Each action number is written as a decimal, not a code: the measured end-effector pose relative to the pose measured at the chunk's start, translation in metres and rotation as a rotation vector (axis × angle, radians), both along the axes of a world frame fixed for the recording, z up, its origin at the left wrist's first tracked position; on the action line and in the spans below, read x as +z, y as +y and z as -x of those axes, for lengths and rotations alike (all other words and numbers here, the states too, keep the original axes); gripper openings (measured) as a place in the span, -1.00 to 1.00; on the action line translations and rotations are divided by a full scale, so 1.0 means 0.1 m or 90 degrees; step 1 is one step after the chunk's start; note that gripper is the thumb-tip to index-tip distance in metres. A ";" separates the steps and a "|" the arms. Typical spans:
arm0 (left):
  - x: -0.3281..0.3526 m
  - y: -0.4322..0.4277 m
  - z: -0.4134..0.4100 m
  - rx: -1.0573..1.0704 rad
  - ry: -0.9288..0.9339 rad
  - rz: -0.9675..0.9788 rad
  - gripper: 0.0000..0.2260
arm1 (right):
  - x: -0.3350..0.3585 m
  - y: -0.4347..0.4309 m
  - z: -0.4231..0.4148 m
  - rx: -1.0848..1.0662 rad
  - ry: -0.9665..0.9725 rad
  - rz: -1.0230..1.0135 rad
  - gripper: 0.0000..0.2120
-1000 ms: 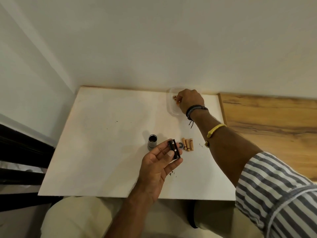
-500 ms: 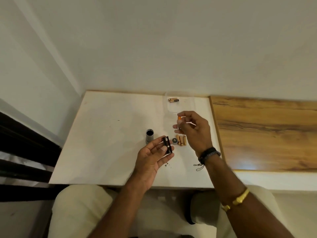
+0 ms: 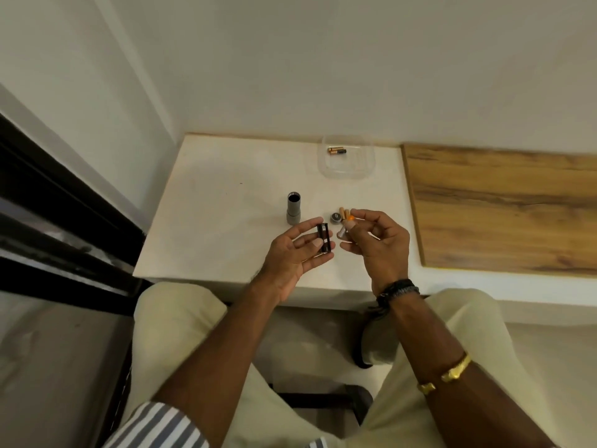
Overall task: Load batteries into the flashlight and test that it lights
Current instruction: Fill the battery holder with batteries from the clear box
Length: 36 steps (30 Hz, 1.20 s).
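Note:
My left hand [image 3: 292,257] holds a black battery holder [image 3: 324,237] between thumb and fingers, above the white table's front part. Close beside it, my right hand [image 3: 376,244] pinches a small orange-tipped battery [image 3: 346,226] in its fingertips. The grey flashlight body [image 3: 294,208] stands upright on the table, open end up, just behind my left hand. Its round end cap [image 3: 335,217] lies near loose batteries [image 3: 343,212], which my right fingers partly hide.
A clear plastic container [image 3: 365,160] with two batteries [image 3: 337,151] sits at the back of the white table [image 3: 226,202]. A wooden board [image 3: 500,208] lies to the right. White walls close the back and left; my knees are below the table's edge.
My right hand came back from the container with a battery and now sits beside the holder in my left hand. The camera tilted down.

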<state>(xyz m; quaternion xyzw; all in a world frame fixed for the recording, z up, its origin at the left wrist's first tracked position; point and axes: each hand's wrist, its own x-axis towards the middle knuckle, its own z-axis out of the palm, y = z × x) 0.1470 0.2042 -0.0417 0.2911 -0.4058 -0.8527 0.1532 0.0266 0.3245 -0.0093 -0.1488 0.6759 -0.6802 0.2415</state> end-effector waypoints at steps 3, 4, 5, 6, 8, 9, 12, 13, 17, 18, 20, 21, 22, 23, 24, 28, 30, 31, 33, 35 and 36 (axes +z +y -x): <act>-0.01 0.02 -0.03 -0.015 0.004 0.000 -0.63 | -0.02 0.00 -0.04 0.009 0.062 -0.032 -0.80; -0.02 0.02 -0.04 -0.020 0.006 0.002 -0.63 | -0.02 0.00 -0.06 0.013 0.085 -0.046 -0.80; -0.02 0.02 -0.04 -0.024 0.007 0.006 -0.62 | -0.03 0.00 -0.07 0.018 0.106 -0.059 -0.79; -0.02 0.02 -0.05 -0.026 0.008 0.009 -0.62 | -0.04 0.00 -0.08 0.022 0.123 -0.070 -0.79; -0.02 0.02 -0.06 -0.023 0.008 0.014 -0.62 | -0.05 0.01 -0.09 0.026 0.145 -0.087 -0.78; -0.02 0.02 -0.06 -0.020 0.009 0.016 -0.61 | -0.05 0.02 -0.09 0.026 0.153 -0.090 -0.78; -0.02 0.03 -0.05 -0.007 0.008 0.026 -0.61 | -0.05 0.01 -0.10 0.019 0.182 -0.078 -0.78; -0.02 0.03 -0.05 -0.005 0.007 0.029 -0.61 | -0.06 0.01 -0.11 0.019 0.197 -0.076 -0.78; -0.04 0.02 -0.04 -0.008 0.001 0.045 -0.63 | -0.10 -0.02 -0.14 0.040 0.255 -0.118 -0.78; -0.04 0.02 -0.05 -0.006 -0.001 0.050 -0.63 | -0.11 -0.03 -0.14 0.046 0.262 -0.126 -0.78; -0.05 0.01 -0.05 0.003 -0.001 0.061 -0.64 | -0.11 -0.04 -0.14 0.061 0.279 -0.149 -0.78; -0.06 0.01 -0.06 0.007 -0.001 0.068 -0.65 | -0.12 -0.05 -0.15 0.070 0.289 -0.161 -0.78; -0.06 0.01 -0.07 0.010 -0.002 0.074 -0.65 | -0.13 -0.05 -0.15 0.078 0.294 -0.167 -0.78; -0.06 0.01 -0.07 0.012 -0.001 0.077 -0.66 | -0.13 -0.05 -0.16 0.083 0.296 -0.166 -0.79; -0.06 0.02 -0.07 0.015 0.000 0.076 -0.66 | -0.14 -0.05 -0.17 0.086 0.302 -0.160 -0.79; -0.06 0.05 -0.07 0.035 0.011 0.048 -0.68 | -0.16 -0.04 -0.25 0.088 0.399 -0.155 -0.82; -0.06 0.04 -0.06 0.043 0.016 0.026 -0.67 | -0.18 -0.04 -0.28 0.111 0.433 -0.166 -0.81; -0.06 0.03 -0.05 0.046 0.012 0.011 -0.66 | -0.18 -0.04 -0.28 0.128 0.437 -0.173 -0.80; -0.04 0.02 -0.04 0.044 -0.006 -0.018 -0.66 | -0.19 -0.04 -0.26 0.152 0.424 -0.185 -0.81; -0.02 0.03 -0.03 0.046 -0.015 -0.032 -0.69 | -0.18 -0.03 -0.22 0.138 0.388 -0.181 -0.85; -0.01 0.03 -0.02 0.049 -0.013 -0.036 -0.70 | -0.18 -0.04 -0.19 0.113 0.357 -0.172 -0.86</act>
